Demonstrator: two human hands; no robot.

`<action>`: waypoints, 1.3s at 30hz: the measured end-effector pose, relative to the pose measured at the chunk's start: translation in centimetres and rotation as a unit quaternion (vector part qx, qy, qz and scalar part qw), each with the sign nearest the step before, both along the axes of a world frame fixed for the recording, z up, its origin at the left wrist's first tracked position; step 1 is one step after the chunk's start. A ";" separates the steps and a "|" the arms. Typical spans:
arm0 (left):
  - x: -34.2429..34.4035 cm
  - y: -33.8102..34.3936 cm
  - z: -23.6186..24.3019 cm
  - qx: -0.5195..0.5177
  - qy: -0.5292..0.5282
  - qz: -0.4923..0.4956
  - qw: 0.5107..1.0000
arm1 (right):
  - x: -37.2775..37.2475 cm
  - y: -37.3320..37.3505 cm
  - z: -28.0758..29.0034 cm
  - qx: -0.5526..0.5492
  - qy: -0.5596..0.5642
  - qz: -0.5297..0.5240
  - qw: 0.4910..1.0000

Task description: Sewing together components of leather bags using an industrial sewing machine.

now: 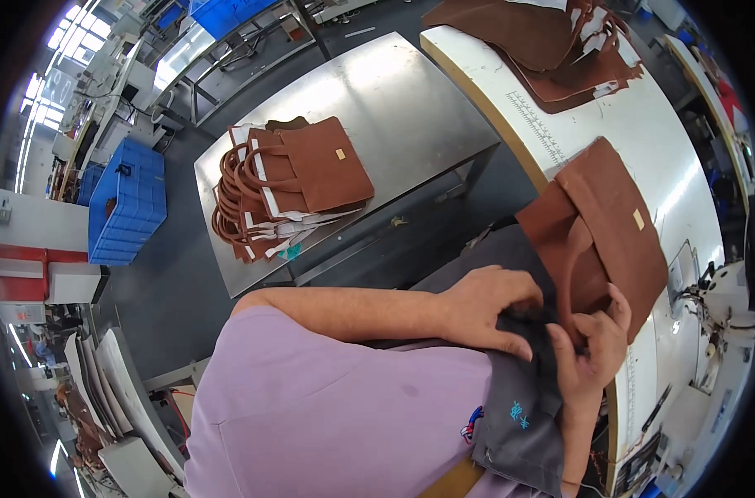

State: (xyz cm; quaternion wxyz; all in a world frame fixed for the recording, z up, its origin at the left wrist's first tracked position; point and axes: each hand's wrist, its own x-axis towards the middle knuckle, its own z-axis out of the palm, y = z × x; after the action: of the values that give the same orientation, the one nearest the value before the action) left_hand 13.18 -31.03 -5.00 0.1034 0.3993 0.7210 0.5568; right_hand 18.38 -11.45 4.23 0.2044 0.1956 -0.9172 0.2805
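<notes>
The brown bag, right of the gaping left hand, lies beyond the right hand (hold unclear).

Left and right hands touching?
Apart. The head view shows dark cloth between the left hand and right hand, with a visible gap at the thumbs.

Not much lettering here tbh. Clearest bit is the bright blue stitched characters on the dark grey apron. There's also a printed ruler scale on the white tabletop, numbers too tiny to make out. The gold plate on the brown bag could be a label, but I can't read anything on it.
</notes>
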 end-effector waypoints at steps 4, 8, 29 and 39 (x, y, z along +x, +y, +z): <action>-0.6 -2.7 1.3 0.027 0.315 0.227 0.921 | -0.4 -2.3 1.0 0.045 -0.008 0.090 0.995; -2.4 -3.2 3.7 0.065 0.460 0.143 0.874 | 0.0 -3.1 2.9 0.037 -0.098 0.176 0.979; -12.9 -28.5 -7.3 0.330 -0.214 0.612 0.686 | 6.2 12.7 -5.6 -0.250 -0.112 -0.254 0.928; -12.5 -31.9 -11.0 0.239 -0.077 0.745 0.618 | 5.8 11.6 -4.7 -0.151 -0.075 -0.189 0.967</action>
State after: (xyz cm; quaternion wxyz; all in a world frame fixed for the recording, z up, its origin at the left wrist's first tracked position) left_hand 0.70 -62.88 -15.97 -0.3911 -0.3090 0.6021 0.6238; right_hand 24.17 0.12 -0.47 0.2109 -0.0358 -0.8974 0.3859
